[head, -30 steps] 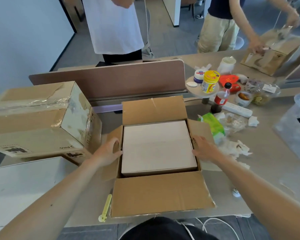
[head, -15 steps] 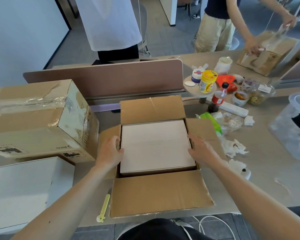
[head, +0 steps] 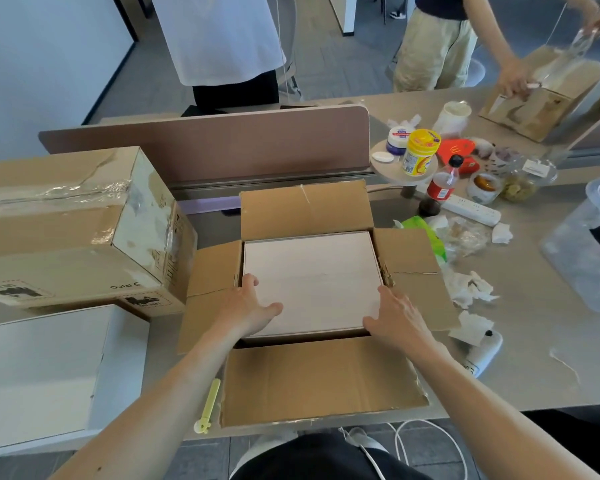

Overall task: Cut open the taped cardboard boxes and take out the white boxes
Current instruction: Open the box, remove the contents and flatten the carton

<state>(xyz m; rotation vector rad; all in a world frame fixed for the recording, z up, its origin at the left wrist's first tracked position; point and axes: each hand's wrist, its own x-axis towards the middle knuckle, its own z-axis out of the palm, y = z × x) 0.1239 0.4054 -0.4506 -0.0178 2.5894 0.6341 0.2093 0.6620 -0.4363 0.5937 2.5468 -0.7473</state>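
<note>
Head view, change: a second ago my hands sat midway down the sides of the white box (head: 312,278); now both have slid back to its near corners, at 7 and 5 o'clock on the lid.
Left grip (head: 246,306): grasping the near-left corner, index finger hooked over the left edge and thumb spread flat on the lid.
Right grip (head: 395,318): released and flat, fingers straight along the right edge, thumb at the near-right corner, pressing rather than clamping.
White box position: seated inside the open cardboard box (head: 319,379), all four flaps folded out, lid level with the rim.
What it means: cutting is done on this one. I judge I'm hunting for purchase to lift it out, and the fit looks snug.
Still to do: the taped cardboard box (head: 66,230) at 9 o'clock is sealed; the yellow cutter (head: 209,405) lies at 7 o'clock on the table (head: 534,341).
Hidden: my fingertips vanish into the side gaps, so I can't tell whether they reach under the box.
Cut off: the depth of the carton and anything beneath the white box can't be seen.
</note>
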